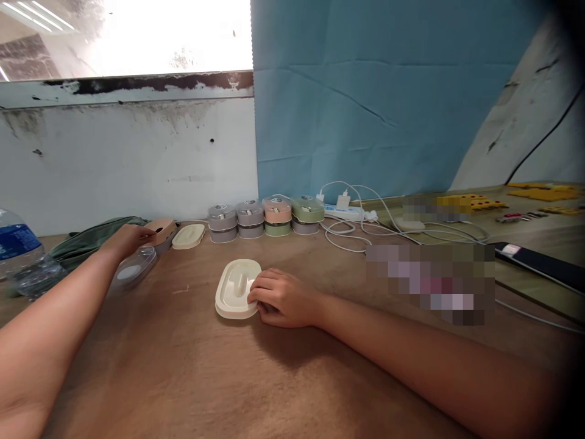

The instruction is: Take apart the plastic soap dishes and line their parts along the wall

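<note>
Near the centre of the frame, the right hand (286,300) has its fingers curled around the right edge of a cream oblong piece (234,291) above the worktop (183,372). At mid-left, the left hand (128,238) reaches a peach piece (163,230); its fingers touch it, though whether they grip I cannot tell. A clear cover (136,268) lies just below, a second cream piece (189,236) just right.

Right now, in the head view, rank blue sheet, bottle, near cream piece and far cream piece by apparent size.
Blue sheet
Bottle, cut by the frame
Near cream piece
Far cream piece; distance may shrink it
</note>
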The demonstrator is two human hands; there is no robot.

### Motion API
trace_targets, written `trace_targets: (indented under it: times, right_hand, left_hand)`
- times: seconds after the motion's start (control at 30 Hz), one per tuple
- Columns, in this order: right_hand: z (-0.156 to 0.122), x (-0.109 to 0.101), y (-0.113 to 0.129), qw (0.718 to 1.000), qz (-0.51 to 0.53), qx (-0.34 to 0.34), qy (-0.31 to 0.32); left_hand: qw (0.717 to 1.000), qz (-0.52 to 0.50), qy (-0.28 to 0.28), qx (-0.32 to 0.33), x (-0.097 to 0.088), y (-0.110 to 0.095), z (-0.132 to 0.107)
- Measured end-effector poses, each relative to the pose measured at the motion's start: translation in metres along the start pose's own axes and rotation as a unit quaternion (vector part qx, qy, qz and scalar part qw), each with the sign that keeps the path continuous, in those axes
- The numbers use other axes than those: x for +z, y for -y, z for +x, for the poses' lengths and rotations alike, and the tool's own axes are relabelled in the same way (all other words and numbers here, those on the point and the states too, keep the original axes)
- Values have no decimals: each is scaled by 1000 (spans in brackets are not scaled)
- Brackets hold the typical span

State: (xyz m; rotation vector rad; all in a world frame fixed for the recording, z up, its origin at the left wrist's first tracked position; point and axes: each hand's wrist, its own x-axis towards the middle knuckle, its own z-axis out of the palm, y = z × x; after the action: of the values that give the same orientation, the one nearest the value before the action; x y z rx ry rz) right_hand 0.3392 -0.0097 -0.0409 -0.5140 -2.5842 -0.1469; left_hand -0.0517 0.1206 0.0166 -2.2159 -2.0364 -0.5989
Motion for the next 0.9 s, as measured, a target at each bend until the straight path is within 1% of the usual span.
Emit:
trace_targets:
  times: [0.1, 0.2, 0.37, 0.67, 0.83, 0.9]
  right_hand:
    - [0, -1, 0, 1000, -2, 1, 1]
    - [0, -1, 0, 1000, -1, 0, 3]
    - [0, -1, 0, 1000, 1, -1, 3]
    - [0, 0, 0, 1000, 2, 0, 4]
    - [1, 0, 1, 1000, 3, -1, 3]
    - [0, 0, 0, 1000, 4, -1, 3]
  left_hand:
    - [999, 39, 35, 12, 0, -2, 0]
    - [996, 72, 44, 8, -2, -4, -1]
    - [995, 83, 57, 10, -4, -8, -3]
    - [991, 110, 73, 22, -1, -4, -1]
    - [993, 93, 64, 33, -1, -6, -4]
    - [996, 81, 34, 34, 0, -6, -6]
